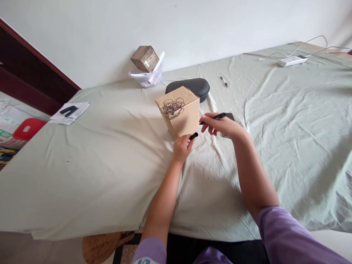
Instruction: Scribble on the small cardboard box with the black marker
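A brown cardboard box [189,115] stands on the cloth-covered table, with dark looping scribbles over its top edge and front. My left hand [182,147] is at the box's lower front, its fingers closed round a black marker cap [193,136]. To the right of the box, my right hand [217,124] grips a black marker [219,116], its tip pointing left toward the box. Partly hidden behind that hand lies a dark flat object [230,116]. Directly behind the box is a black hard case [196,86].
A plastic tub [150,79] by the wall holds a smaller box [145,58] and white rolls. Papers with a black stapler [68,110] lie at left. A small pen [224,81] and a white power strip [292,61] with cables are farther back. The tablecloth [110,165] is wrinkled.
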{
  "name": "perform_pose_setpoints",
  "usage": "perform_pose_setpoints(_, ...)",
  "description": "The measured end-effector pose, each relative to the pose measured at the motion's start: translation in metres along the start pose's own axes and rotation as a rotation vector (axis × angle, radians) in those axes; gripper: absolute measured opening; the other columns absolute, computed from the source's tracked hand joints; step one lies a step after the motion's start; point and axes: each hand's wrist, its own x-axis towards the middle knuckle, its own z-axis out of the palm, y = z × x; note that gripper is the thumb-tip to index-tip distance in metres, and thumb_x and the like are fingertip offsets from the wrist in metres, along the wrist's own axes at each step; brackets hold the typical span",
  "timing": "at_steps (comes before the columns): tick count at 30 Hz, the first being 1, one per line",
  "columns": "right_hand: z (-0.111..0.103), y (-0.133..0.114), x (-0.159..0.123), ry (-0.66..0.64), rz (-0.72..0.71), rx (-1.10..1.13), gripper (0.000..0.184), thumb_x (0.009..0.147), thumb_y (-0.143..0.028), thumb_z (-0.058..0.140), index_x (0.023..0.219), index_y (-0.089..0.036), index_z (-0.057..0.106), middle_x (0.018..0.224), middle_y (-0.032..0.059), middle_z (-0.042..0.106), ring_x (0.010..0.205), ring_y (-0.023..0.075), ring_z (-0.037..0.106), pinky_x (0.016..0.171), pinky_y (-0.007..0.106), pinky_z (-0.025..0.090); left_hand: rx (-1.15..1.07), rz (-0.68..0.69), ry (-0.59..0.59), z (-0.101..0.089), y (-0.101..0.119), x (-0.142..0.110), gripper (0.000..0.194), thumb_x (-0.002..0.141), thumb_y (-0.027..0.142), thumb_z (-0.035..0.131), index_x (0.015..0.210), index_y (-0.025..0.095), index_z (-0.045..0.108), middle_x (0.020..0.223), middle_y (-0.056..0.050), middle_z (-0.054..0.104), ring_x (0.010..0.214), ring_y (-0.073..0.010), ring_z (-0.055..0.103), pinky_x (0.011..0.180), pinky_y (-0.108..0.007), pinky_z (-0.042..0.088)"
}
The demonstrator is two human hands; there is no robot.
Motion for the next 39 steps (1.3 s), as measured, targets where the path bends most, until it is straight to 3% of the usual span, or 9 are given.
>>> perform_pose_setpoints(2,-0.007,0.002,0.0,0.047,-0.009,0.124,0.038,0.107,-0.047,0.054,0.101,-0.017,0.075,0.069,0.0068,0.071,0.049,0.0096,0.043,0.046,0.023,0.035,0.02,-0.01,0.011,0.001,-0.001,0.0,0.04,0.114,0.044,0.046,0.103,0.016,0.072,0.075,-0.005,0.073,0.065,-0.0161,0.065,0.068,-0.031,0.047)
perform_pose_setpoints(4,-0.009,0.008,0.004,-0.022,0.002,0.191,0.034,0.102,-0.042,0.057,0.096,-0.016,0.078,0.057,0.0048,0.064,0.046,0.0095,0.036,0.045,0.024,0.028,0.031,-0.008,0.005,0.001,-0.002,0.001,0.041,0.114,0.045,0.045,0.101,0.017,0.072,0.073,-0.004,0.072,0.064,-0.0158,0.064,0.067,-0.03,0.047)
perform_pose_setpoints(11,0.015,0.024,0.027,-0.168,0.036,0.119,0.022,0.095,-0.032,0.057,0.086,-0.017,0.07,0.055,0.0046,0.062,0.044,0.0108,0.038,0.045,0.026,0.028,0.052,0.028,-0.041,-0.002,0.0,0.002,0.045,0.114,0.047,0.045,0.098,0.016,0.073,0.068,-0.003,0.068,0.061,-0.0152,0.062,0.066,-0.03,0.047)
perform_pose_setpoints(15,0.028,0.019,0.029,-0.108,0.093,0.015,0.021,0.099,-0.033,0.056,0.097,-0.018,0.071,0.07,0.0057,0.065,0.057,0.0156,0.055,0.046,0.025,0.041,0.058,0.035,-0.076,-0.001,-0.001,0.001,0.052,0.113,0.054,0.044,0.096,0.017,0.075,0.065,-0.002,0.068,0.058,-0.0148,0.061,0.064,-0.03,0.045)
perform_pose_setpoints(19,0.035,0.014,0.027,-0.191,0.196,0.076,0.034,0.103,-0.043,0.056,0.125,-0.019,0.064,0.095,0.0107,0.073,0.069,0.0225,0.071,0.053,0.031,0.059,0.063,0.038,-0.108,0.005,-0.004,-0.001,0.06,0.107,0.067,0.05,0.077,0.019,0.071,0.059,-0.002,0.065,0.055,-0.015,0.061,0.063,-0.031,0.043)
perform_pose_setpoints(24,0.037,0.017,0.029,-0.226,0.241,0.033,0.034,0.104,-0.037,0.052,0.126,-0.015,0.065,0.086,0.0112,0.073,0.066,0.0225,0.07,0.052,0.031,0.059,0.067,-0.007,-0.12,0.01,-0.009,-0.003,0.064,0.096,0.078,0.061,0.071,0.02,0.067,0.06,-0.003,0.068,0.055,-0.0155,0.061,0.059,-0.031,0.04)
perform_pose_setpoints(30,0.029,0.023,0.031,-0.092,0.216,0.12,0.037,0.107,-0.034,0.042,0.126,-0.016,0.068,0.087,0.0134,0.076,0.065,0.0184,0.068,0.052,0.023,0.054,0.046,-0.081,-0.156,0.008,-0.013,-0.002,0.064,0.082,0.083,0.073,0.078,0.02,0.066,0.059,0.0,0.063,0.054,-0.014,0.057,0.058,-0.028,0.039)
perform_pose_setpoints(35,0.023,0.033,0.032,-0.137,0.197,0.32,0.047,0.112,-0.051,0.041,0.138,-0.016,0.06,0.098,0.0163,0.077,0.08,0.0311,0.081,0.064,0.043,0.069,0.011,-0.093,-0.19,0.007,-0.012,-0.001,0.057,0.086,0.075,0.077,0.081,0.019,0.067,0.061,0.001,0.065,0.056,-0.0142,0.061,0.06,-0.027,0.042)
perform_pose_setpoints(39,0.02,0.039,0.036,-0.126,0.203,0.376,0.042,0.113,-0.051,0.043,0.128,-0.017,0.061,0.099,0.0158,0.076,0.081,0.0318,0.082,0.065,0.045,0.07,-0.006,-0.109,-0.2,0.007,-0.012,-0.001,0.053,0.092,0.072,0.073,0.084,0.02,0.068,0.064,0.001,0.067,0.06,-0.014,0.063,0.063,-0.026,0.044)
